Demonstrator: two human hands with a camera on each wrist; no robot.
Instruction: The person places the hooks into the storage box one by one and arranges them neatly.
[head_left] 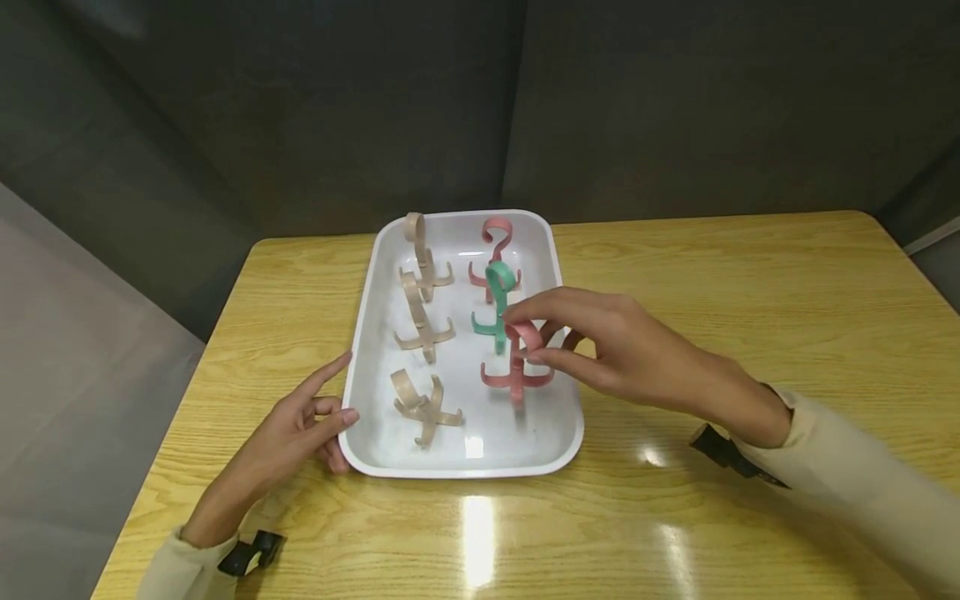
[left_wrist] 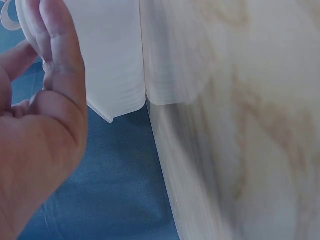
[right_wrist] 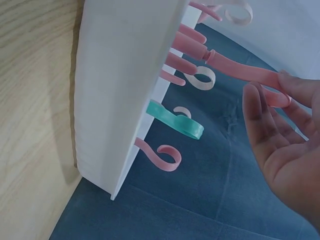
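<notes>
A pink multi-prong hook point(head_left: 517, 375) is held by its curled top between the thumb and fingers of my right hand point(head_left: 630, 350). In the right wrist view this pink hook point(right_wrist: 240, 67) has its prongs at the tray's rim. A green hook point(head_left: 501, 308) stands just behind it, and another pink hook point(head_left: 497, 237) is at the back. My left hand point(head_left: 288, 433) grips the left side of the white tray point(head_left: 461, 472), its thumb on the rim. Along the tray's left half are three beige hooks: a back one point(head_left: 426, 275), a middle one point(head_left: 423, 329) and a front one point(head_left: 426, 412).
The tray rests on a wood-grain table point(head_left: 750, 292). A dark curtain point(head_left: 375, 108) hangs behind the table's far edge. Each wrist carries a black strap, such as the left strap point(head_left: 251, 552).
</notes>
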